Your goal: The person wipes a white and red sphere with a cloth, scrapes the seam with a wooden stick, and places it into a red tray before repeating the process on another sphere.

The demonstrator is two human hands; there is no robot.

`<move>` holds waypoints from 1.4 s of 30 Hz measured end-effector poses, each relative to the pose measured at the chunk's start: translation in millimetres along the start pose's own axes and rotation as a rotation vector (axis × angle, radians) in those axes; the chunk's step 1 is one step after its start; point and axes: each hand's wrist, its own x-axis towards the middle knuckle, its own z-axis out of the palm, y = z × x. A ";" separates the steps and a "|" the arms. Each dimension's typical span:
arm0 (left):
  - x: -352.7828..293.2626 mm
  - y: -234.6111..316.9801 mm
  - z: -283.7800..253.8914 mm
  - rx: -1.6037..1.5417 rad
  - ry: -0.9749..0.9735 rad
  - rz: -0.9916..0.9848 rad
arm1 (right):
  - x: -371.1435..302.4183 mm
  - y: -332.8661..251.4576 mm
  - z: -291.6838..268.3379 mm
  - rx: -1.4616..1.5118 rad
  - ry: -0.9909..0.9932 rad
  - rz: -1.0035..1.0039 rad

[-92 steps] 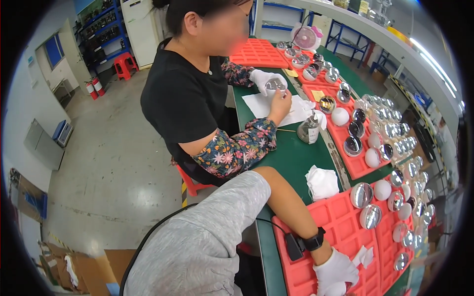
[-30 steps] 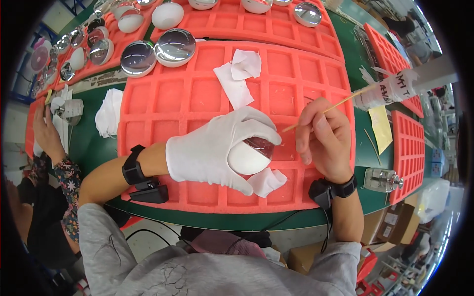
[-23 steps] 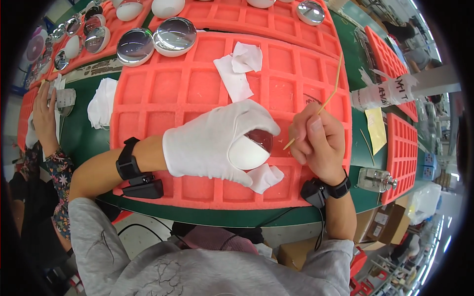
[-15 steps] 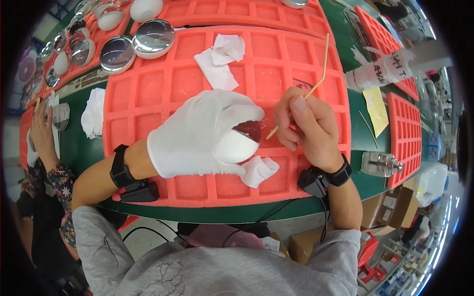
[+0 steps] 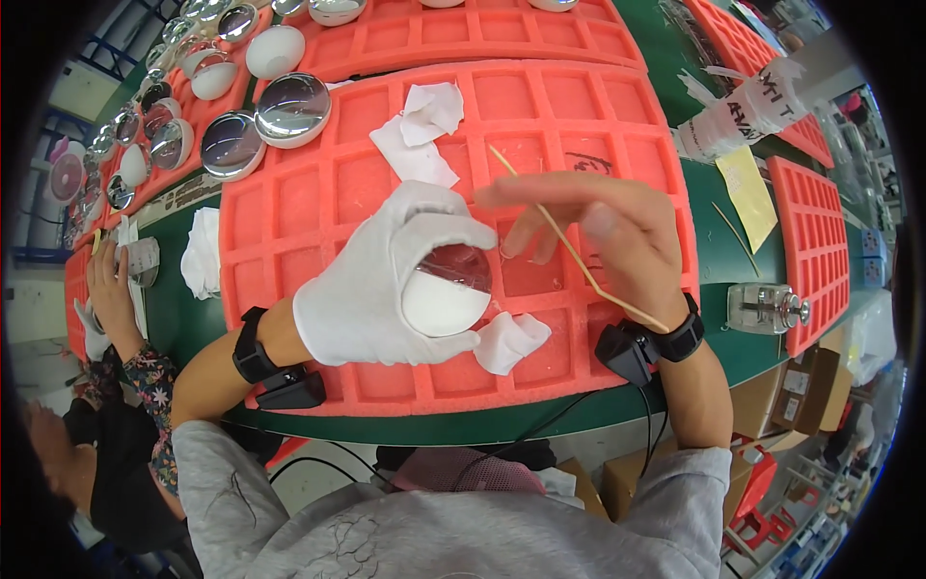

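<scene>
On a green workbench, red foam tray, gloved left hand gripping white dome, right hand pinching thin stick.

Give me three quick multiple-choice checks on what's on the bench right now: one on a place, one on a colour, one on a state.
1. Where does the folded white wipe lie?
A. on the red foam tray, just right of the gloved left hand
B. on the floor
C. on top of the cardboard boxes

2. What colour is the glove on the left hand?
A. blue
B. white
C. black

3. How does the right hand stand?
A. flat on the green mat, holding nothing
B. bare, with a thin wooden stick in its grip
C. gloved, closed round a dome

Answers: 1 A, the wipe rests on the red foam tray beside the glove. 2 B, the glove round the white dome piece is white. 3 B, the thin wooden stick crosses its bare fingers.
</scene>
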 end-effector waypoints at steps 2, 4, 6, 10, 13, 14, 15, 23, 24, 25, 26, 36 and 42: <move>1.9 4.0 -2.1 0.091 -0.047 -0.015 | 3.2 0.5 5.7 -0.235 0.002 -0.099; 2.0 0.0 -5.6 0.024 -0.094 -0.061 | 1.9 -8.0 11.3 -0.117 0.053 0.006; 2.3 -4.8 -8.1 -0.113 -0.187 -0.152 | 4.2 -19.5 18.0 0.118 0.153 0.218; -1.1 -6.4 -1.4 -0.019 -0.085 -0.008 | 0.7 -16.4 8.9 -0.083 -0.084 0.322; -0.2 -7.6 1.4 -0.015 -0.076 -0.006 | -0.7 -17.3 5.3 -0.229 -0.271 0.231; 0.0 -7.8 1.7 -0.013 -0.070 -0.006 | -0.8 -17.2 5.0 -0.303 -0.365 0.185; 0.2 -7.8 1.6 -0.013 -0.072 -0.007 | -1.2 -16.6 5.5 -0.301 -0.364 0.185; 1.2 -10.9 0.6 -0.032 -0.035 0.045 | -3.6 -17.0 9.5 -0.440 -0.390 0.269; 0.4 -12.0 0.9 -0.039 -0.042 0.040 | -3.9 -17.4 9.8 -0.450 -0.385 0.276; -0.3 -12.9 1.4 -0.046 -0.048 0.035 | -4.3 -17.9 10.0 -0.459 -0.379 0.283; -0.5 -13.5 1.4 -0.051 -0.054 0.030 | -4.1 -18.2 10.1 -0.468 -0.374 0.289; -1.8 -10.4 4.6 0.015 -0.058 0.036 | -8.5 -28.2 16.5 -0.552 -0.356 0.285; -1.6 -10.7 9.5 0.077 -0.024 0.094 | -11.2 -29.8 28.9 -0.573 -0.265 0.292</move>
